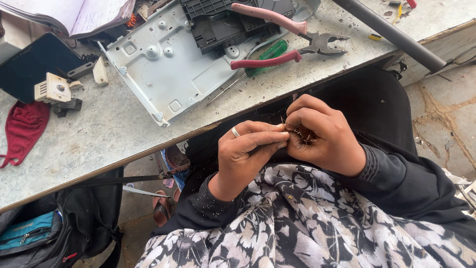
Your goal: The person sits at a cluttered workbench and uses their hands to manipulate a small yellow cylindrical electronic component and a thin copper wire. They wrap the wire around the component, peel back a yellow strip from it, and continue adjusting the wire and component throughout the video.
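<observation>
While a small tangle of fine copper wire (pixel 303 134) is pinched in the curled right hand (pixel 325 136) and picked at by the closed left hand (pixel 248 149) fingertips over the lap, strands could be snapped or dropped if tugged hard. No packages or labels are seen; pink-handled pliers (pixel 287 37) and a grey metal chassis (pixel 168 64) are left on the table (pixel 99 134).

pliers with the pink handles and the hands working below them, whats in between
In the head view, a bare strip of grey table and its edge separate the pliers from the left hand and right hand, which pinch fine copper-coloured wire.
</observation>
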